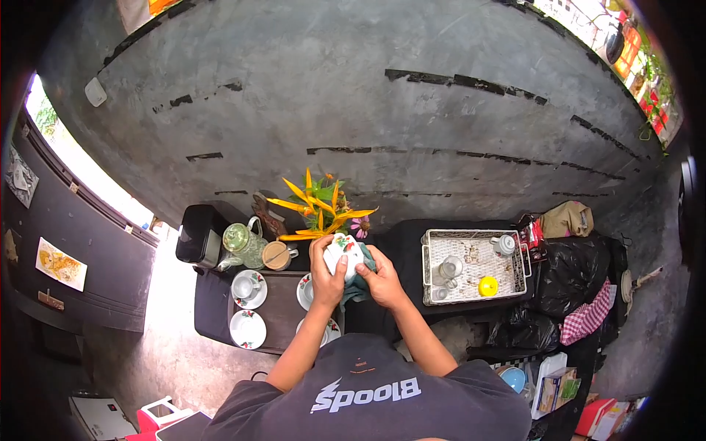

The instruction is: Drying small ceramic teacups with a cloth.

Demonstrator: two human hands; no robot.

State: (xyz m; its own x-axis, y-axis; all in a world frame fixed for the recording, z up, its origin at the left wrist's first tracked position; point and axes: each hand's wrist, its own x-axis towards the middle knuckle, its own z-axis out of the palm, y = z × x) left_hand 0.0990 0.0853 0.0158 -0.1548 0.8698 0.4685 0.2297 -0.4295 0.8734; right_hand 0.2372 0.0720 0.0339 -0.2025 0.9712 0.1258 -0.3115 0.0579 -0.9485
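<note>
My left hand (329, 275) grips a white cup (343, 249) decorated with red and green motifs, raised in front of my chest. A teal cloth (357, 291) is bunched against the cup's right side, and my right hand (384, 280) presses it there. Below and to the left lies a dark tray (282, 308). On it are a saucer with a cup (244, 287) standing in it and a bare patterned saucer (248, 329). Two more saucers are partly hidden by my left forearm, one of them the upper saucer (304, 290), the other the lower saucer (332, 332).
Behind the tray stand a green teapot (246, 242), a lidded mug (277, 255) and a black box-shaped container (201, 234). Yellow flowers (322, 206) rise just beyond my hands. At right, a white woven basket (469, 245) holds glassware and a yellow lid (488, 286); black plastic bags (571, 270) adjoin it.
</note>
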